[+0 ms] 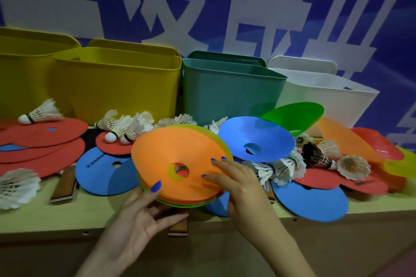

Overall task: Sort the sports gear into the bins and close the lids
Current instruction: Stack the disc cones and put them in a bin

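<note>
left hand [144, 216] palm up, grips cone stack [180, 164] edge | right hand [238, 184] flat, fingers resting on top

A pale wooden counter [94, 216] runs across the lower frame. Along its back stand two yellow bins [117, 87], a green bin [229, 92] and a white bin [333, 96]. In front lie red paddles [42, 148], blue flat discs [101, 175], coloured cone markers [256, 139] and scattered shuttlecocks [40, 113].
</note>
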`<control>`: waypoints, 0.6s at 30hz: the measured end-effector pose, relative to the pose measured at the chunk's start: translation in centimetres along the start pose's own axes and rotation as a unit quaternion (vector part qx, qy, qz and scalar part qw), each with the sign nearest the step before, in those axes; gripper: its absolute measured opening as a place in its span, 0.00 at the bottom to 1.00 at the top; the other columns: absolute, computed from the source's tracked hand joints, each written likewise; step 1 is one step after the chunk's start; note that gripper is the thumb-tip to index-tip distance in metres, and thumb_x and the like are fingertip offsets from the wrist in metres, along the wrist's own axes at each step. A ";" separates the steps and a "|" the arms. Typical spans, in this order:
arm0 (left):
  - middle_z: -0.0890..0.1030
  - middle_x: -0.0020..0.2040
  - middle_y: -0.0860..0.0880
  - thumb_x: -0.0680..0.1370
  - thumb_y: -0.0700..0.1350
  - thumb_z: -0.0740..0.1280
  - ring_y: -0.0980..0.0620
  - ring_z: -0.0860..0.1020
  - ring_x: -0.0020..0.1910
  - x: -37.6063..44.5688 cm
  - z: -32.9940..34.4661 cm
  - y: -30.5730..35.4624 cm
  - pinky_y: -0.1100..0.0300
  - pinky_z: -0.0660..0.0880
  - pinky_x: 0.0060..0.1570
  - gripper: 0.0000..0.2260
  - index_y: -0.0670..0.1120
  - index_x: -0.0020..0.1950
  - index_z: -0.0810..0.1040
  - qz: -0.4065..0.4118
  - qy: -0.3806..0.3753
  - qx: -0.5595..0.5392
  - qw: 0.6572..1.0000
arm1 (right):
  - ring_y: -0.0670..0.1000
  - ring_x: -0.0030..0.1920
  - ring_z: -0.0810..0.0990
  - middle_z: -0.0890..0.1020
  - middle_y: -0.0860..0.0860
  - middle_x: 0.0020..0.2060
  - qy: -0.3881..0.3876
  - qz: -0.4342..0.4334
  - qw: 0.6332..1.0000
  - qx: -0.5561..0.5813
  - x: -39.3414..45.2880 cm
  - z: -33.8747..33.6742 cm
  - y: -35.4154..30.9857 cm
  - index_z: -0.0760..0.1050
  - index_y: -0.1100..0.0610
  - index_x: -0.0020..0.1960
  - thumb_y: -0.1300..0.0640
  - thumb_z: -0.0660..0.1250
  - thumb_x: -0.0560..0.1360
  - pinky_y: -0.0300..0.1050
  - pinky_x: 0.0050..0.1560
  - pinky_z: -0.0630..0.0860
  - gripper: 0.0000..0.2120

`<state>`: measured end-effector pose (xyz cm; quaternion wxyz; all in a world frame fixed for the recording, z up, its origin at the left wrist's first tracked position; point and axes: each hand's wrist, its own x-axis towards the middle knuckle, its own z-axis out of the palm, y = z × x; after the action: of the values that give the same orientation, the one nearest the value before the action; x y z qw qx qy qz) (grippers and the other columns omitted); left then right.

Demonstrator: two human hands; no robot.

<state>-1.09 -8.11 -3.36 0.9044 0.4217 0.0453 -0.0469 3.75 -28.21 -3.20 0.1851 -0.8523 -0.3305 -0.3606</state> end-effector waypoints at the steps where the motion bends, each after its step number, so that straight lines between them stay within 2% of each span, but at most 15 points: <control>1: 0.84 0.50 0.44 0.47 0.48 0.85 0.40 0.83 0.49 -0.1 0.1 0.1 0.41 0.80 0.39 0.37 0.50 0.54 0.77 -0.005 0.003 -0.004 1.000 | 0.58 0.57 0.80 0.81 0.54 0.56 0.004 0.012 1.000 -0.014 -0.1 0.0 0.5 0.82 0.53 0.52 0.64 0.50 0.63 0.55 0.55 0.75 0.27; 2: 0.84 0.50 0.44 0.46 0.50 0.85 0.40 0.83 0.49 0.2 0.2 -0.1 0.43 0.81 0.38 0.39 0.51 0.55 0.76 0.002 0.020 0.003 1.000 | 0.58 0.57 0.79 0.81 0.54 0.57 0.006 0.026 1.000 -0.011 0.1 -0.2 1.0 0.82 0.53 0.53 0.64 0.50 0.63 0.54 0.56 0.74 0.28; 3: 0.84 0.52 0.44 0.53 0.49 0.83 0.40 0.82 0.50 0.3 0.4 -0.1 0.44 0.81 0.37 0.34 0.51 0.56 0.75 0.001 0.038 0.019 0.999 | 0.58 0.58 0.79 0.81 0.55 0.57 0.009 0.050 0.999 -0.011 0.1 -0.4 1.7 0.81 0.54 0.53 0.65 0.50 0.63 0.53 0.57 0.73 0.28; 5: 0.81 0.56 0.44 0.66 0.44 0.72 0.40 0.80 0.54 0.6 0.7 0.0 0.47 0.82 0.37 0.22 0.49 0.59 0.74 0.006 0.060 0.020 0.998 | 0.57 0.58 0.76 0.80 0.55 0.56 0.026 0.078 0.996 -0.042 0.2 -0.8 3.0 0.81 0.55 0.55 0.64 0.50 0.65 0.49 0.58 0.71 0.26; 6: 0.79 0.57 0.44 0.69 0.42 0.68 0.41 0.78 0.55 0.9 0.5 -0.2 0.48 0.82 0.37 0.21 0.48 0.62 0.73 0.013 0.071 0.021 0.997 | 0.56 0.59 0.75 0.80 0.55 0.56 0.028 0.094 0.993 -0.066 0.2 -1.0 3.7 0.80 0.55 0.56 0.63 0.51 0.66 0.49 0.59 0.70 0.26; 9: 0.78 0.57 0.44 0.74 0.37 0.65 0.43 0.77 0.55 1.5 0.4 -0.5 0.50 0.82 0.34 0.19 0.45 0.64 0.71 0.021 0.097 0.005 0.995 | 0.58 0.56 0.80 0.82 0.56 0.54 0.002 0.143 0.981 -0.131 0.5 -1.3 5.5 0.79 0.58 0.57 0.58 0.53 0.69 0.57 0.57 0.74 0.23; 12: 0.79 0.55 0.45 0.77 0.35 0.62 0.45 0.77 0.53 1.7 0.4 -0.8 0.52 0.81 0.32 0.14 0.45 0.61 0.73 0.032 0.117 0.005 0.993 | 0.57 0.48 0.83 0.84 0.52 0.46 -0.037 0.170 0.972 -0.156 0.9 -1.0 6.8 0.81 0.57 0.52 0.53 0.54 0.71 0.62 0.54 0.75 0.20; 15: 0.79 0.55 0.46 0.77 0.34 0.62 0.46 0.77 0.53 1.6 0.4 -1.0 0.52 0.80 0.35 0.15 0.47 0.61 0.73 0.042 0.111 0.008 0.993 | 0.55 0.42 0.83 0.85 0.50 0.39 -0.081 0.212 0.963 -0.147 1.4 -0.8 6.9 0.83 0.54 0.48 0.55 0.59 0.72 0.61 0.61 0.70 0.14; 18: 0.79 0.56 0.45 0.77 0.34 0.61 0.45 0.77 0.54 1.5 0.5 -1.1 0.51 0.81 0.35 0.17 0.45 0.65 0.71 0.040 0.106 -0.001 0.994 | 0.59 0.35 0.81 0.84 0.53 0.32 -0.033 0.240 0.963 -0.117 2.3 -1.1 6.4 0.83 0.57 0.46 0.58 0.59 0.72 0.63 0.60 0.72 0.14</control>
<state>0.25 -9.30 -4.04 0.8959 0.4250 0.1244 0.0348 8.85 -32.38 -1.31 0.1538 -0.9340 -0.0772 -0.3130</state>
